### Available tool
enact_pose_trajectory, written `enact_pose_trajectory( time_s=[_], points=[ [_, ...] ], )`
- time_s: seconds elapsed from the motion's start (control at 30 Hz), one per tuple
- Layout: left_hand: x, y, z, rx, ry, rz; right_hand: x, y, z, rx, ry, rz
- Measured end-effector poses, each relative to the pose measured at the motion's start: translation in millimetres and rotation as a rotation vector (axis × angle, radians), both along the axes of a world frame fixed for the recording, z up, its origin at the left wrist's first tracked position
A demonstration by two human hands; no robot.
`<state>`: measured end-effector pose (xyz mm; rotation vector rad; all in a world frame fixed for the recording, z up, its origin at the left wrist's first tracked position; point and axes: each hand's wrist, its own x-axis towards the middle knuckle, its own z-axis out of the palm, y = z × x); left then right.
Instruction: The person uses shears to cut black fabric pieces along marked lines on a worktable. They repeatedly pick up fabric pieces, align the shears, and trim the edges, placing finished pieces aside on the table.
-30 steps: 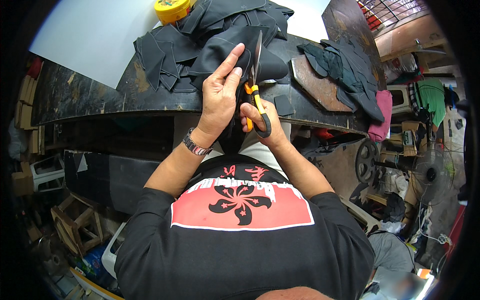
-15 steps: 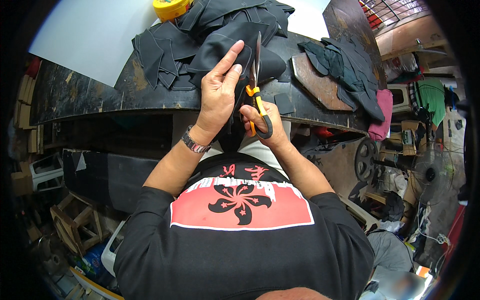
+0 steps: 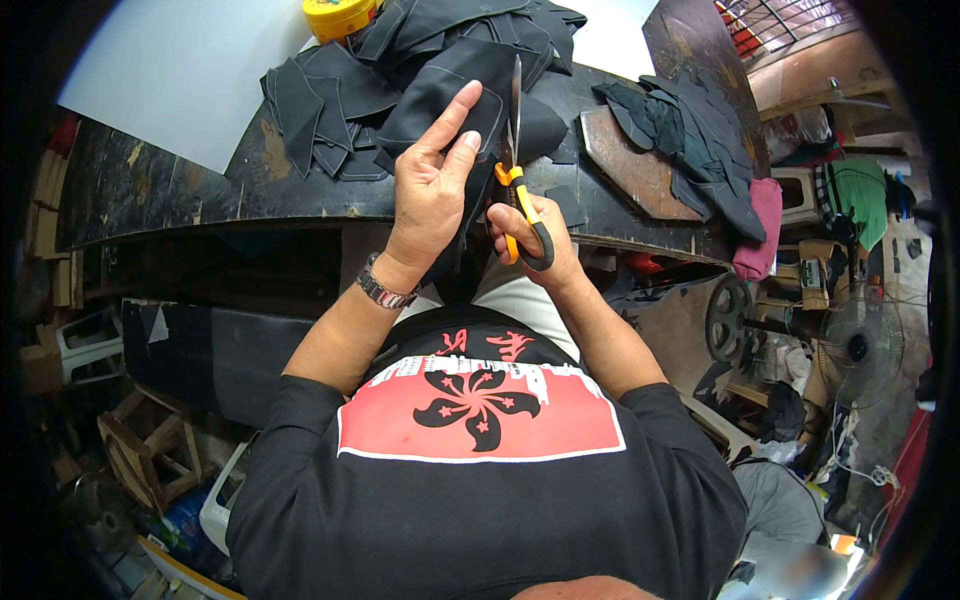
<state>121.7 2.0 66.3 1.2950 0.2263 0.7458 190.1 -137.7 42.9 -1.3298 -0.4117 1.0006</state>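
Observation:
My right hand (image 3: 556, 240) grips a pair of scissors (image 3: 517, 190) by its orange and black handles. The blades point away from me and look closed or nearly so, over the black fabric. To the left of them, my left hand (image 3: 428, 205) holds a black fabric piece (image 3: 440, 95), its index finger and thumb stretched out along the cloth. The other fingers are mostly hidden. This cloth has a pale line along its edge and hangs down past the table edge between my hands. Behind it lies a heap of similar black pieces (image 3: 335, 80).
The dark worn table (image 3: 200, 200) carries a yellow round tub (image 3: 338, 18), white sheets (image 3: 190, 80), a brown board (image 3: 635, 165) and a second pile of dark fabric pieces (image 3: 705, 150). A pink cloth (image 3: 758, 230) hangs at the right corner. A fan (image 3: 858, 345) stands farther right.
Both hands stay almost in place. The scissors have tilted slightly and their blades look closer together; the whole view has shifted a little.

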Motion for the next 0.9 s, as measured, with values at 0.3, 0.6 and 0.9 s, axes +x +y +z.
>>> enact_pose_trajectory(
  time_s=[0.3, 0.6, 0.9],
  points=[
    [0.1, 8.3, -0.1, -0.021, -0.026, -0.003, 4.2, -8.4, 0.4, -0.053, -0.009, 0.025],
    [-5.7, 20.8, -0.7, -0.003, 0.031, -0.062, 12.5, -21.0, -1.9, -0.082, -0.065, 0.107],
    [9.2, 24.9, -13.0, -0.175, -0.059, 0.011, 7.1, -26.3, -3.2, -0.124, -0.026, 0.145]
  ],
)
